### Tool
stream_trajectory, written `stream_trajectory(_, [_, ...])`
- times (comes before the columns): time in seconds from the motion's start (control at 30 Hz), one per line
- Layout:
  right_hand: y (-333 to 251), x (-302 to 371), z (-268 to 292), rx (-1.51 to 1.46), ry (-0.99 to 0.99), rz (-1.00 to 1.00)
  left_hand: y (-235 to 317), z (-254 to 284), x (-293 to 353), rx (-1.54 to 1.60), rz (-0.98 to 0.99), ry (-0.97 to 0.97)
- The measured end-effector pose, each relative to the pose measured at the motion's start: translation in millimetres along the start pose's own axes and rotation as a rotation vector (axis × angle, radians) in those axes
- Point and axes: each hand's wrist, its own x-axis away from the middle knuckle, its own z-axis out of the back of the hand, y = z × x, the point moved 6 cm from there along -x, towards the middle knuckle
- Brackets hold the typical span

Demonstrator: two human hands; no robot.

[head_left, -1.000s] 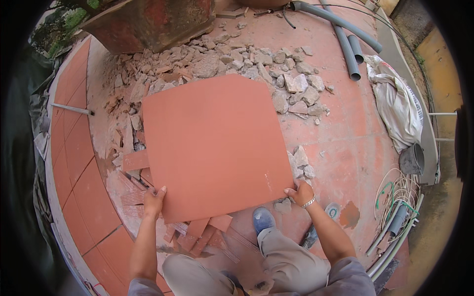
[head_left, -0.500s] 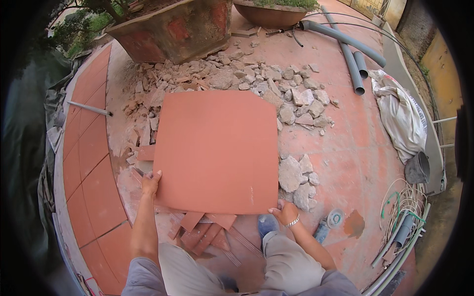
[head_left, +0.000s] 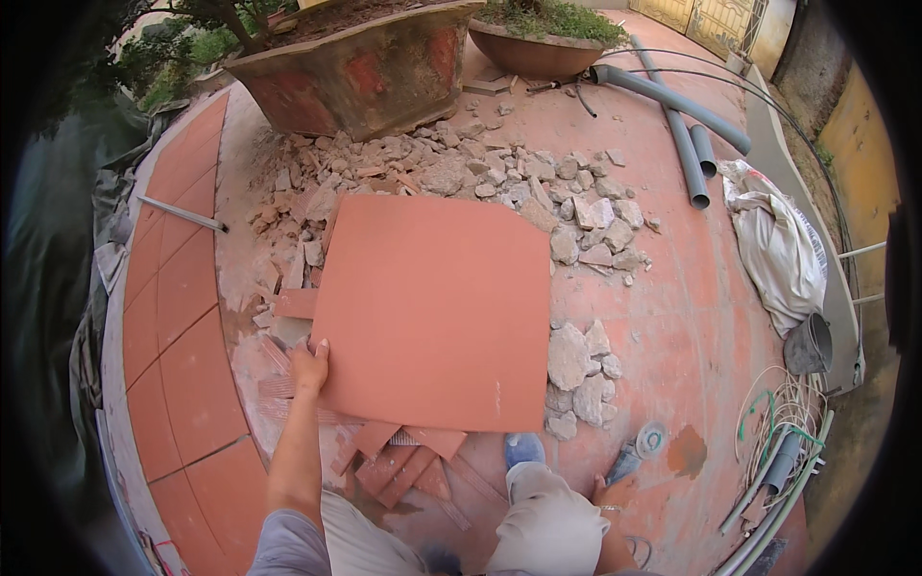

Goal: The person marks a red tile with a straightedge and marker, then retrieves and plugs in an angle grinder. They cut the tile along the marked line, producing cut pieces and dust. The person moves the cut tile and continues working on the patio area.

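Currently, the left hand [head_left: 309, 368] is grasping a large square terracotta tile [head_left: 432, 312] with one clipped corner.

The fingers are holding the tile's left edge near its lower corner; the tile is lying ahead of the blue shoe [head_left: 523, 449], overlapping cut tile strips [head_left: 399, 470] and, from this view, covering part of the broken concrete rubble [head_left: 573, 360]. The right hand [head_left: 607, 495], partly hidden behind the knee, is sitting at the rear of the angle grinder [head_left: 625, 468]; whether it is gripping cannot be told.
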Motion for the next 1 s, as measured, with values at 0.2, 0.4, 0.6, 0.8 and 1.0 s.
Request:
stream_trajectory(0.2, [47,-1,-49,-0.123,-0.001,-0.236,54,-2,49,-0.215,-0.276,0.065])
stream_trajectory(0.4, [41,-15,-43,-0.106,0.028,-0.278,86,-2,85,-0.088,-0.387,-0.077])
stream_trajectory(0.6, [66,-47,-50,-0.105,0.032,-0.146,104,-2,110,0.034,-0.408,-0.213])
stream_trajectory(0.8, [7,-56,6,-1.041,-0.213,0.201,142,-6,147,0.118,-0.503,-0.293])
stream_trajectory(1.0, [-176,-19,138,-1.592,-0.642,0.529,236,-9,215,0.202,-0.884,-0.397])
